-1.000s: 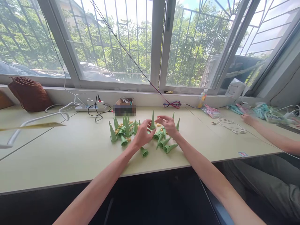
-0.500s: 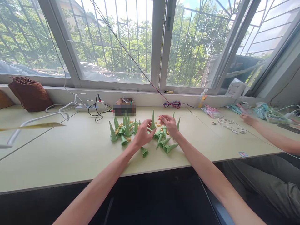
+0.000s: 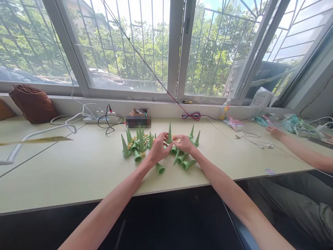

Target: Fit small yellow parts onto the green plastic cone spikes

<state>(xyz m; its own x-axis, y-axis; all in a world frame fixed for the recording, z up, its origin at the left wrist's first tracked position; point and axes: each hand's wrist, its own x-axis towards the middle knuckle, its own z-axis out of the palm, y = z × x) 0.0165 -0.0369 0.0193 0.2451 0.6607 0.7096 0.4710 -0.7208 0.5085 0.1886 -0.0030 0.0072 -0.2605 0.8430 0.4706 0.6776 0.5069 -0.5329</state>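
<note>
A green plastic cone spike (image 3: 170,132) stands point up between my hands. My left hand (image 3: 158,148) curls its fingers and thumb around the spike's lower end. Pinched fingertips of my right hand (image 3: 183,143) are at the right side of the spike's base; whatever they hold is too small to make out. Several more green cones (image 3: 125,147) stand or lie to the left, with small yellowish pieces (image 3: 143,155) among them. Below my right hand, other cones (image 3: 186,164) lie on their sides with open ends showing. One lone cone (image 3: 160,169) lies nearer the table's front edge.
Behind the cones sits a small box (image 3: 138,113), partly blurred. A power strip (image 3: 101,119) with cables is at the back left, near a brown bag (image 3: 33,104). To the right are a bottle (image 3: 225,109), a coiled white cable (image 3: 257,139) and another person's hand (image 3: 274,132).
My right hand has moved down and left, bringing its fingertips to the spike's base. Two standing cones behind it show more fully. My left hand has stayed in place around the spike.
</note>
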